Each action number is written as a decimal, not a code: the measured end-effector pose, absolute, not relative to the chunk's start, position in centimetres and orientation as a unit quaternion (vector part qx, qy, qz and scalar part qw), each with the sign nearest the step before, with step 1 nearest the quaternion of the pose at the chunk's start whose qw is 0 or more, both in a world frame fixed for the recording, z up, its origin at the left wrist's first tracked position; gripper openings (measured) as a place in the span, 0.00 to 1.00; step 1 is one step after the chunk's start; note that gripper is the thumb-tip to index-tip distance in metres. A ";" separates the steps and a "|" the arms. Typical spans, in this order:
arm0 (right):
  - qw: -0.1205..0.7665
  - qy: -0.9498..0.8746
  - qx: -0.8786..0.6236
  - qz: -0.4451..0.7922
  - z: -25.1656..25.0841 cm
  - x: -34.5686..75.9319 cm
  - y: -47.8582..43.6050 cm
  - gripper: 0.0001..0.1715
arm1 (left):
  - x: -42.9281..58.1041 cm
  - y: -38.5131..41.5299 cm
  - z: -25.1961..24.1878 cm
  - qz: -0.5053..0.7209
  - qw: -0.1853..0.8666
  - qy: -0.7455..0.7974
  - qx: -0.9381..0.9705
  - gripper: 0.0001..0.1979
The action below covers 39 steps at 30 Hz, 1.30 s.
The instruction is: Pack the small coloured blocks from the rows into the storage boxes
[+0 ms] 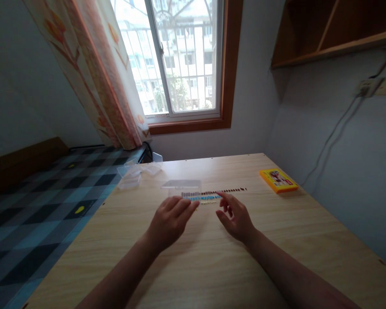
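Small pieces lie in rows on the wooden table point(186, 274): a dark brown row point(231, 190), a blue row point(209, 198) and a pale row point(209, 203). A clear plastic box point(182, 184) stands at their left end, with grey pieces seen through it. My left hand point(170, 221) is palm down just in front of the box, fingers stretched towards the blue row. Its thumb is hard to make out, and I see nothing held in it. My right hand point(236, 219) hovers near the rows' right part, index finger extended, thumb apart, nothing visible between them.
Several clear plastic containers point(131, 175) sit at the table's far left corner. A yellow and orange box point(278, 180) lies near the right edge. A bed with a checked cover point(51, 206) adjoins the left side. Walls and a window point(186, 64) are beyond.
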State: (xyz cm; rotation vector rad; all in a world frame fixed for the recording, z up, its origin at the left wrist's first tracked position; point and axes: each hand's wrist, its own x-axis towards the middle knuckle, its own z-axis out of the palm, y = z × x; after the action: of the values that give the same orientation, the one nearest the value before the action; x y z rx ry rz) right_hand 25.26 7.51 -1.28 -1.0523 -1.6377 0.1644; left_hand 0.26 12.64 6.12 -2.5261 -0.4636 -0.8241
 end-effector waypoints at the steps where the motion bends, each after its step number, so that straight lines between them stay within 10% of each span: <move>1: 0.559 -0.693 -0.444 0.096 -1.5 25.2 7.4 0.32 | 0.7 11.3 6.3 -0.299 0.217 -0.142 -0.918 0.16; 15: 0.559 -0.663 -0.364 0.339 -2.1 24.5 6.4 0.26 | 2.3 8.1 4.0 -0.266 0.152 -0.092 -0.947 0.14; 26: 0.548 -0.710 -0.358 0.260 -1.3 23.6 6.6 0.15 | 3.2 6.9 2.7 -0.247 0.134 -0.040 -0.959 0.12; 31: 0.513 -0.606 -0.440 0.420 -2.6 23.4 6.7 0.26 | 1.9 7.6 3.0 -0.340 0.096 -0.039 -0.935 0.09; 39: 0.425 -0.693 -0.456 0.364 -2.1 24.1 6.5 0.22 | -2.9 17.3 1.2 -0.447 0.015 -0.377 -0.811 0.13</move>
State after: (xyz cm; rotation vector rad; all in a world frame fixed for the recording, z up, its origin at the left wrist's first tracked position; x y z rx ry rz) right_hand 24.12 6.49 -2.14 -1.1391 -1.7320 0.9090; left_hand -2.95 17.27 1.23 -2.5251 -1.1722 -1.3910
